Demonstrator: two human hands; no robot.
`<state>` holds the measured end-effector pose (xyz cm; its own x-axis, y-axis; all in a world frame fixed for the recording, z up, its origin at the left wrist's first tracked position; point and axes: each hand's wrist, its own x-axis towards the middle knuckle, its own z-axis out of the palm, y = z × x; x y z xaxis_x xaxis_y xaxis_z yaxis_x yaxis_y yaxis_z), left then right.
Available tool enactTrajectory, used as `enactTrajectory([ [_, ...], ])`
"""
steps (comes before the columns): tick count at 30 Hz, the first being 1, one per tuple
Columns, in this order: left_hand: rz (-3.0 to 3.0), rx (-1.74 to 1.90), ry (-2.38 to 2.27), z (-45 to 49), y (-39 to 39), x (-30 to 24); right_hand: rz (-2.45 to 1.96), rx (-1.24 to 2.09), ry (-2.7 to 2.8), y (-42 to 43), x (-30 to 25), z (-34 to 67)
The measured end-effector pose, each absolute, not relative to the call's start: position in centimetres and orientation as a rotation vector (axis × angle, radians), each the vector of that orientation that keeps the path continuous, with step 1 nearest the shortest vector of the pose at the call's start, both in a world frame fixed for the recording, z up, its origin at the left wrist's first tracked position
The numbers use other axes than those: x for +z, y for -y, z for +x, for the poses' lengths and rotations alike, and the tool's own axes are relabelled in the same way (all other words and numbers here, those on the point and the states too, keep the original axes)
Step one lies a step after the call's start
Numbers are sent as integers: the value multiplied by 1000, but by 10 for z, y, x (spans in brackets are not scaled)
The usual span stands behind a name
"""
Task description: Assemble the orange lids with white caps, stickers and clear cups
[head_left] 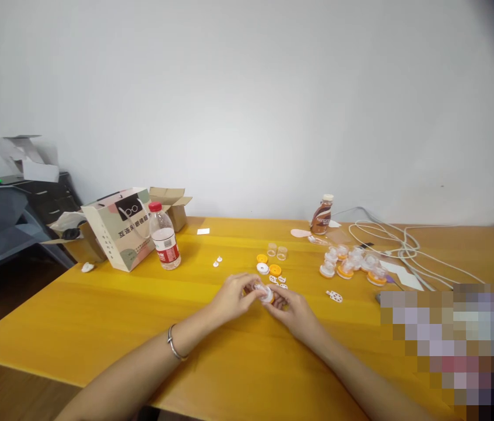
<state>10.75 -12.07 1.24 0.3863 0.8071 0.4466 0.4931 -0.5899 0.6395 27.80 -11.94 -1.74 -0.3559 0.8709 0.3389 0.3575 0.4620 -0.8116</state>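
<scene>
Between my two hands is a small clear plastic piece with a white and orange round base (pixel 266 294). My left hand (pixel 238 297) pinches it from the left, fingers over its top. From the right, my right hand (pixel 293 311) grips its base with curled fingers. Just beyond my hands lie a white disc (pixel 262 269) and two orange discs, one of them an orange disc (pixel 275 270). Small white cut-out parts (pixel 273 280) lie close to my right fingers. Two clear cylinders (pixel 282 253) stand behind the discs.
Several clear domed pieces with orange and white bases (pixel 345 268) cluster at right, near white cables (pixel 404 245). A brown bottle (pixel 321 215) stands at the back. At left are a water bottle (pixel 165 240), a paper bag (pixel 119 231) and cardboard boxes. A blurred-out area covers the right corner.
</scene>
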Motion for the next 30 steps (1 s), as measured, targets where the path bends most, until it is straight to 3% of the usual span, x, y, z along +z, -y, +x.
enactTrajectory([
  [5,2055,1058,-1088,105,117,15,-1004,1105,1819,119,-12,276],
  [10,2023,989,-770,97,113,24,-903,1390,1758,120,-6,277],
  [18,1836,1237,-999,109,115,12,-912,1207,1772,126,-6,274],
  [22,1928,1108,-842,105,117,17,-873,1311,1771,128,-4,276],
  [30,1724,829,-509,95,127,35,-701,1834,1461,131,-6,278],
])
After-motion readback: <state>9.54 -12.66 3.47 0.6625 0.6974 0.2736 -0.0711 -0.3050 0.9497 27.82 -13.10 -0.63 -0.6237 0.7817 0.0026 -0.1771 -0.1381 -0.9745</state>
